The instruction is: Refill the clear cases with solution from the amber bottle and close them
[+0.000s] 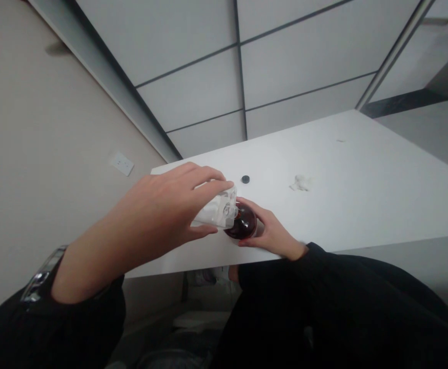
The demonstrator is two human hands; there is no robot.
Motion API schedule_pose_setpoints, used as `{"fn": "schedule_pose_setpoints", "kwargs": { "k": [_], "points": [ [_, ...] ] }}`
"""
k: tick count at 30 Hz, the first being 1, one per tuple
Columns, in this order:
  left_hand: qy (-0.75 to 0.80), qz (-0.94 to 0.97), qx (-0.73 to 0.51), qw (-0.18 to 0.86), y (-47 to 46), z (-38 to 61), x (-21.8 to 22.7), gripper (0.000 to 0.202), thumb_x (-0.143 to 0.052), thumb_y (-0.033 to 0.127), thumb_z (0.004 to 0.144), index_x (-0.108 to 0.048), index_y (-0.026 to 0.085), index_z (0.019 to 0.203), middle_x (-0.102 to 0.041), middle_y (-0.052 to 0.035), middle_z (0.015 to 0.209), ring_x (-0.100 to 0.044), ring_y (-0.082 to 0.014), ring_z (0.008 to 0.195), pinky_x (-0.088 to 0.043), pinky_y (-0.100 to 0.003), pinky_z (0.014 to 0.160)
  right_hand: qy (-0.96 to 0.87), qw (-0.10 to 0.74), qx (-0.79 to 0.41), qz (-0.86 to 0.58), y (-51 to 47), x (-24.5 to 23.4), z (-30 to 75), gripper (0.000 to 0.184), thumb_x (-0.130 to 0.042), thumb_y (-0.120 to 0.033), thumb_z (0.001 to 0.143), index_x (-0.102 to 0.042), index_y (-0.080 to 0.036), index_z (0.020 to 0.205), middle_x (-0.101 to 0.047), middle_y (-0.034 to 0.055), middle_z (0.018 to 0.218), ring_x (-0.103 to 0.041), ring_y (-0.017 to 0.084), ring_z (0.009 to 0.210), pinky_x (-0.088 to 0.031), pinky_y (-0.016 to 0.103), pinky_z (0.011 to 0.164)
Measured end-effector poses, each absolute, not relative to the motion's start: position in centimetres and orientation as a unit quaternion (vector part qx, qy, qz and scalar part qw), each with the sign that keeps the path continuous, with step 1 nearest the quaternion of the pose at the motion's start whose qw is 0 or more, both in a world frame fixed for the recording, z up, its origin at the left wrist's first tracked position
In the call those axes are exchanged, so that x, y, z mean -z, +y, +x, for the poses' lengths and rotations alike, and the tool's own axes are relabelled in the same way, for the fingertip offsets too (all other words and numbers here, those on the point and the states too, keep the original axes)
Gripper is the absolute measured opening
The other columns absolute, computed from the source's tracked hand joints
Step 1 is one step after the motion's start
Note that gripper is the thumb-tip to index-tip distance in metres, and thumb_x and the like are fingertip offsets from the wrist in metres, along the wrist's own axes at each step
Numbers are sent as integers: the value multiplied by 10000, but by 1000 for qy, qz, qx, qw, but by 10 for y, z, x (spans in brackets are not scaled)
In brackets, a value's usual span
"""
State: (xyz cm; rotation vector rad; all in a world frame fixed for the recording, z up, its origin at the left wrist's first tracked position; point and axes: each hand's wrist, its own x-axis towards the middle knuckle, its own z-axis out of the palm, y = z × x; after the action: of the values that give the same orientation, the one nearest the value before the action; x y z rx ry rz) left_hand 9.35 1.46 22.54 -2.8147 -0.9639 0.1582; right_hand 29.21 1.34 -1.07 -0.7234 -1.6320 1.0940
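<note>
My left hand [185,200] is closed around a clear plastic bottle [218,210], tipped to the right so that its neck meets the mouth of a dark red-brown bottle [244,223]. My right hand [268,230] wraps the side of this rounded dark bottle, which is on the white table [335,195]. Whether liquid runs between the two necks is too small to tell. Just beyond the bottles a small black cap [245,179] lies on the tabletop. My left palm hides the rear of the clear bottle.
To the right of the cap there is a pale smudged patch [301,183] on the table. White panels with dark strips [204,82] rise behind it. A wall socket [123,164] is at the left. The table's front edge runs close to my body.
</note>
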Motion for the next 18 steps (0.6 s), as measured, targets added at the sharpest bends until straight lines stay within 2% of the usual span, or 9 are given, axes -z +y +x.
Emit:
{"fn": "schedule_pose_setpoints", "kwargs": {
  "k": [9,18],
  "points": [
    [-310,-943,-73,97,14,100,-229,471,-705,353,925,-598,279,1378,-671,-107,1411,-673,-334,1208,-611,-446,901,-668,497,-459,-311,13,10,291,962,-951,-447,677,-528,-308,1529,-612,95,1513,-561,342,1425,-395,558,1231],
    [-314,-941,-95,88,14,110,-235,418,-705,382,924,-643,276,1323,-692,-93,1372,-686,-332,1152,-614,-429,818,-668,503,-459,-301,14,11,291,971,-948,-428,683,-512,-313,1544,-610,97,1517,-557,343,1432,-391,570,1233]
  ]
}}
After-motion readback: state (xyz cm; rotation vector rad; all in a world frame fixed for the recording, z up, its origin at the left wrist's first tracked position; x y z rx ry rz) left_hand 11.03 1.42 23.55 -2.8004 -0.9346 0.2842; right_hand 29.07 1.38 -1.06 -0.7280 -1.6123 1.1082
